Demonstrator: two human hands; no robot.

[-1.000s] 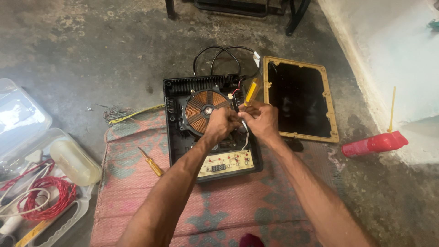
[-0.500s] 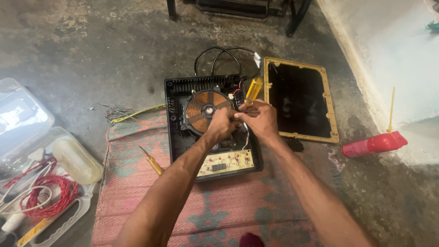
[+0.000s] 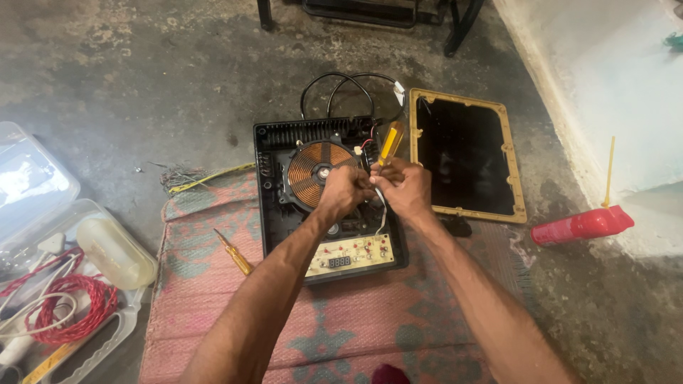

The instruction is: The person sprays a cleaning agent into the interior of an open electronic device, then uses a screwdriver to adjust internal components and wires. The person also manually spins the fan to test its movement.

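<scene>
Opened induction cooker (image 3: 284, 185) sat on patterned mat (image 3: 213, 299), copper coil (image 3: 320, 169) exposed. Yellow-handled screwdriver (image 3: 390, 140) gripped by R hand (image 3: 404, 188), fingers closed. L hand (image 3: 343, 193) curled beside it; held item can't be told. Glass top panel (image 3: 466, 153) laid to right.

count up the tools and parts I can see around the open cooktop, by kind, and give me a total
Screwdrivers: 2, one in the right hand, handle at, one on the mat
Opened cooktop bases: 1
Glass top panels: 1
Red spray cans: 1
Clear plastic boxes: 1
Total: 6
</scene>
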